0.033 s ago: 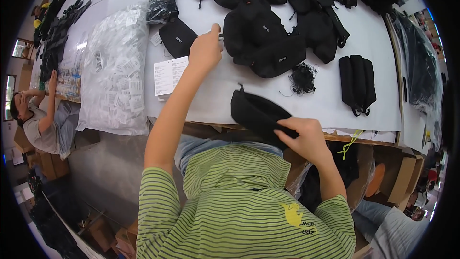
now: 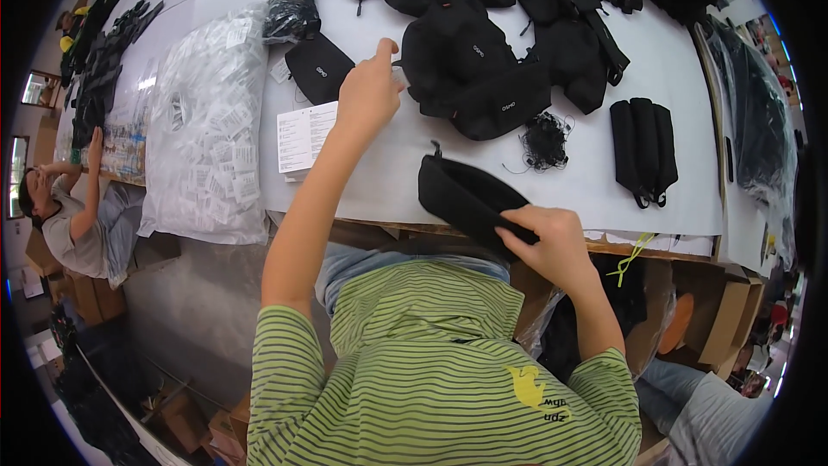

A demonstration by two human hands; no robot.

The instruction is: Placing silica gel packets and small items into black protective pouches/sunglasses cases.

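Note:
My right hand [image 2: 550, 237] pinches the rim of a black fabric pouch [image 2: 470, 198] between thumb and fingers. The pouch lies slanted over the near table edge, its mouth parted and a small loop at its far end. My left hand [image 2: 369, 91] is raised over the table, back of the hand showing, with fingers bent and a fingertip pointing away. What those fingers hold, if anything, is too small to make out. Just right of it lies a heap of black pouches [image 2: 453, 47]; behind its wrist is a single black pouch [image 2: 319, 69].
A stack of white printed cards [image 2: 302, 142] sits left of my forearm, beside a big clear bag of labels [image 2: 207, 138]. A tangle of black cords [image 2: 545, 142] and several black rolled pouches [image 2: 642, 151] lie to the right. Another person [image 2: 82, 216] works at far left.
The pouch in my right hand has shifted slightly to the right. My left hand has moved a tiny bit away from me.

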